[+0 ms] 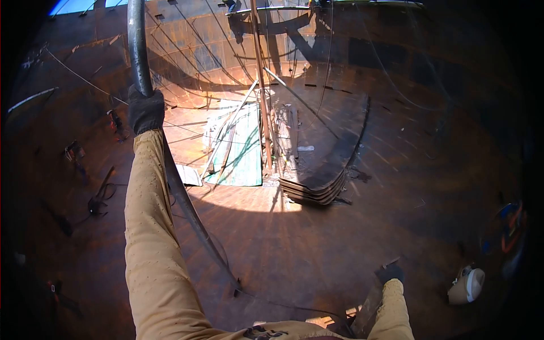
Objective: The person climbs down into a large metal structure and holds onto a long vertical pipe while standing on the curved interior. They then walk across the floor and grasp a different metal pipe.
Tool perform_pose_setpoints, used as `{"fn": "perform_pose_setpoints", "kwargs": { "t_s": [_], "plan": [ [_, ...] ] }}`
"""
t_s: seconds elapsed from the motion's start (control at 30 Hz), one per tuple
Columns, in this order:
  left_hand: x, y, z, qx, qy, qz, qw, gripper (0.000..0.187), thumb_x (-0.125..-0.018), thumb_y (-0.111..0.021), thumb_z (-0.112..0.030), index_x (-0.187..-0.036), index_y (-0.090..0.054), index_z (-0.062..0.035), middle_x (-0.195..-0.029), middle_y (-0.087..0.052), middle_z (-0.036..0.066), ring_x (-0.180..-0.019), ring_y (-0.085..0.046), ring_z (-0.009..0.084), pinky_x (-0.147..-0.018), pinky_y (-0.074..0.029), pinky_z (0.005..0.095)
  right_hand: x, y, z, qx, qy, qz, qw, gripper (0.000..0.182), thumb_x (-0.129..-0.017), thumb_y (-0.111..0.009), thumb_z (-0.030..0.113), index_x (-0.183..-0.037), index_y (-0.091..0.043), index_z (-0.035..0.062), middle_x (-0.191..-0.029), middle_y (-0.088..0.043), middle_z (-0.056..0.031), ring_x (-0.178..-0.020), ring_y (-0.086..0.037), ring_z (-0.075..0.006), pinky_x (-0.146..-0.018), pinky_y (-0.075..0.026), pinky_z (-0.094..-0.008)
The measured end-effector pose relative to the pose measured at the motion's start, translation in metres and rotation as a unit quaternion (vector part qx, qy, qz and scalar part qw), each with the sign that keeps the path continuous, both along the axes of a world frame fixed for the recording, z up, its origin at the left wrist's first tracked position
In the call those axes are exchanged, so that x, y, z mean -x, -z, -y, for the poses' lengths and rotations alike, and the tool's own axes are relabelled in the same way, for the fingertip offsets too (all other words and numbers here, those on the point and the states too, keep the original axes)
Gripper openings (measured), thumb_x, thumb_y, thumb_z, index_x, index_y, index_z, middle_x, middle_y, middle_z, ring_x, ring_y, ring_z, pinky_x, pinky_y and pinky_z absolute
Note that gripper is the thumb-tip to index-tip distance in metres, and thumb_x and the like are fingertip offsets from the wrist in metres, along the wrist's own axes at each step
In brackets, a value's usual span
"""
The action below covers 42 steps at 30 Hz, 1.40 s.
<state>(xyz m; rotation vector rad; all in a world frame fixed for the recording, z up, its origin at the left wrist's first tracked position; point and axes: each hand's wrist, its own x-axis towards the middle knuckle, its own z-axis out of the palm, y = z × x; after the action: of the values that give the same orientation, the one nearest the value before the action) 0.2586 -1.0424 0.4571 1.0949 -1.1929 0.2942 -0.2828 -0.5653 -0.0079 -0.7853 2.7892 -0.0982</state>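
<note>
My left hand (147, 110), in a dark glove, is wrapped round a grey metal pipe (137, 45) at the upper left. Below the hand the pipe curves down behind my tan sleeve towards the lower middle. At the lower right, my right hand (391, 273), also in a dark glove, rests near the top of a dark, flat metal piece (368, 309). Its fingers are small and dark, so their grip cannot be made out.
Far below lie a green and white sheet (243, 153), a stack of curved metal plates (317, 192) and an upright rusty pole (263, 102). A beige container (466, 285) is at right. Cables cross the curved rusty wall (362, 51); part of a person shows at top.
</note>
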Motion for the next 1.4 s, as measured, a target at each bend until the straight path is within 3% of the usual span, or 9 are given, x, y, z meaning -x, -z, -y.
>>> {"fn": "perform_pose_setpoints", "kwargs": {
  "t_s": [0.07, 0.47, 1.0, 1.4],
  "plan": [
    [0.001, 0.000, -0.002, -0.007, -0.010, 0.000, 1.000, 0.041, -0.082, -0.071, -0.031, -0.116, -0.061, -0.0122, -0.098, -0.071, 0.018, -0.091, -0.071, 0.0362, -0.081, -0.052, 0.0470, 0.001, 0.004, -0.001, 0.035, 0.005, -0.009, 0.999, 0.055, -0.072, -0.078, 0.050, -0.109, -0.076, 0.0100, -0.111, -0.074, -0.0187, -0.104, -0.071, -0.0368, -0.092, -0.056, -0.0455],
    [-0.005, 0.002, 0.010, 0.005, 0.000, 0.006, 1.000, 0.041, -0.081, -0.071, -0.031, -0.116, -0.059, -0.0130, -0.098, -0.070, 0.017, -0.090, -0.070, 0.0381, -0.081, -0.052, 0.0486, -0.006, -0.012, 0.003, -0.022, 0.006, 0.016, 1.000, 0.050, -0.076, -0.076, 0.050, -0.107, -0.077, 0.0114, -0.114, -0.074, -0.0157, -0.108, -0.070, -0.0346, -0.094, -0.055, -0.0447],
    [-0.003, 0.001, 0.011, 0.010, 0.007, 0.000, 1.000, 0.043, -0.082, -0.070, -0.029, -0.120, -0.058, -0.0124, -0.097, -0.070, 0.018, -0.089, -0.071, 0.0357, -0.080, -0.052, 0.0478, -0.001, -0.001, -0.002, 0.000, 0.017, 0.009, 1.000, 0.054, -0.074, -0.077, 0.051, -0.111, -0.076, 0.0126, -0.117, -0.073, -0.0154, -0.110, -0.069, -0.0345, -0.096, -0.054, -0.0452],
    [-0.003, -0.001, 0.006, -0.011, -0.028, 0.015, 0.999, 0.039, -0.083, -0.069, -0.032, -0.114, -0.058, -0.0109, -0.100, -0.070, 0.021, -0.093, -0.070, 0.0417, -0.081, -0.052, 0.0499, -0.001, 0.000, 0.000, 0.009, 0.015, 0.003, 1.000, 0.052, -0.073, -0.077, 0.050, -0.110, -0.076, 0.0134, -0.113, -0.074, -0.0153, -0.106, -0.070, -0.0349, -0.093, -0.055, -0.0455]
  ]
}}
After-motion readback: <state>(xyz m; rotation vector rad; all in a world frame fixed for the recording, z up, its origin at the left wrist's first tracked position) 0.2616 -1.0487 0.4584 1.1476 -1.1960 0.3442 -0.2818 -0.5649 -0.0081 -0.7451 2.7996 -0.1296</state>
